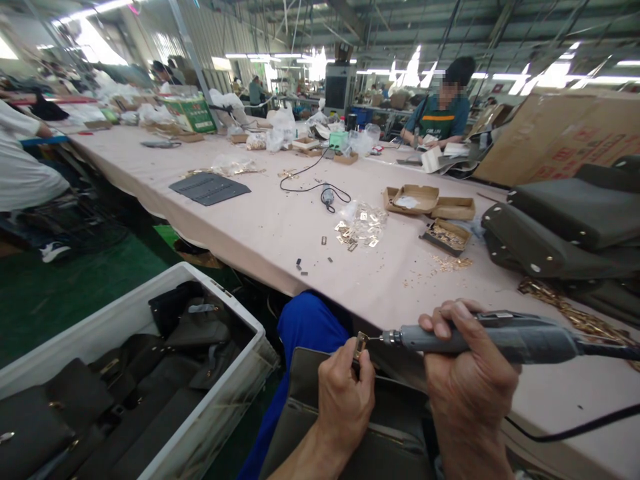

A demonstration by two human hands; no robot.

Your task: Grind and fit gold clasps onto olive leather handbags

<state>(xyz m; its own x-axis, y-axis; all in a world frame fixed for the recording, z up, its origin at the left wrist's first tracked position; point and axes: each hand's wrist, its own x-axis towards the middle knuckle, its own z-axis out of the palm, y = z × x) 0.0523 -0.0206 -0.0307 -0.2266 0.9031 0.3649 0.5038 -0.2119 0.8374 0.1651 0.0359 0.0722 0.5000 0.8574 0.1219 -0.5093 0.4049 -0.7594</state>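
My right hand is wrapped round a grey electric screwdriver, which lies nearly level with its bit pointing left. The bit's tip reaches a small gold metal fitting; whether it touches a screw there is too small to tell. Pinched between the thumb and fingers of my left hand is that rectangular fitting. Below both hands, a dark olive bag rests across my lap, against my blue-clad leg. My left hand partly covers the bag.
A white crate holding several dark bags stands at left. On the table lie gold fittings, a small box of screws and a dark panel. Stacked bags sit at right. A co-worker sits across.
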